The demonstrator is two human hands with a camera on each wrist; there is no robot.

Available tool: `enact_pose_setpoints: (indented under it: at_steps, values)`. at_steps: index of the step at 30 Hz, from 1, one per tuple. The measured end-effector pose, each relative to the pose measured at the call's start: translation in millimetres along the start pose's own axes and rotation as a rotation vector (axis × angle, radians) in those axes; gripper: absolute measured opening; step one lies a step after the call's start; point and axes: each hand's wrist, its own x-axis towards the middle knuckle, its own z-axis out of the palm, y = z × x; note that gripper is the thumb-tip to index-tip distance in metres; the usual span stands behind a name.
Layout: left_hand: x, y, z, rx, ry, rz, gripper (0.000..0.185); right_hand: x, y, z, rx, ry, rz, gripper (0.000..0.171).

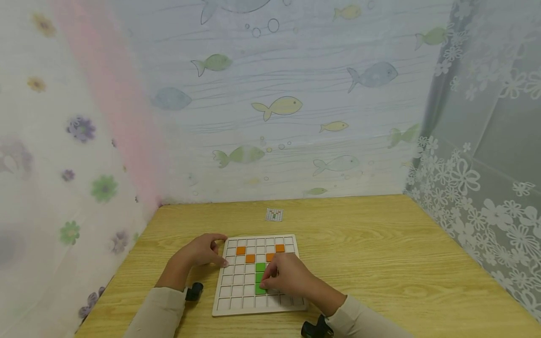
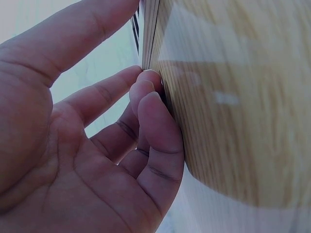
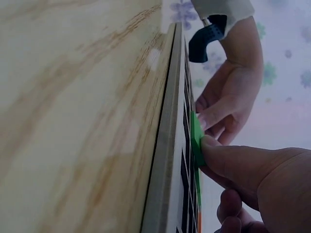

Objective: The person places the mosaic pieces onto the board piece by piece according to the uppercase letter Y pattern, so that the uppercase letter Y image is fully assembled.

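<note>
Two fingertips of my right hand (image 1: pixel 291 277) pinch a green tile (image 3: pixel 196 138) by its edge, thumb on the near side; the rest of that hand's fingers curl loosely below. Tile stands tilted, one edge raised off the board (image 1: pixel 236 300), not yet seated in a cell. Seen from the head view, it sits at the green column (image 1: pixel 260 278) near the board's middle, just below the orange tiles (image 1: pixel 250 257).

My left hand (image 1: pixel 202 253) rests at the board's upper left corner, fingers relaxed and slightly bent, tips touching the board's side edge (image 2: pixel 151 48). No grip there, only bracing.

Board lies flat on the table (image 1: pixel 380 263), white grid cells mostly bare. Small pattern card (image 1: pixel 274 214) lies beyond it, well apart, toward the wall.

Judgement on doing this well: lower the raised edge square to the cell walls, so the tile drops in rather than riding on a divider. Keep the pinch light and at the edge, so the fingertips clear the neighbouring green tiles. Left hand should press the frame steady against any sideways push. Check the cell against the card before letting go; the card is too small here to read.
</note>
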Motion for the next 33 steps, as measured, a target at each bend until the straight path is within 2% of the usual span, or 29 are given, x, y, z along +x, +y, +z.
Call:
enact_pose_setpoints:
  at_steps: [14, 26, 33]
  values:
    - [-3.1, 3.2, -0.5, 0.003, -0.003, 0.006, 0.085, 0.0, -2.2, 0.0, -0.016, 0.011, -0.029, 0.012]
    - [-0.9, 3.2, 1.1, 0.014, 0.015, -0.019, 0.085, 0.8, -2.0, 0.9, -0.068, 0.035, -0.058, 0.013]
    - [-0.9, 5.4, 0.9, 0.053, 0.004, -0.004, 0.085, 1.4, 4.0, -16.4, -0.086, 0.095, -0.068, 0.009]
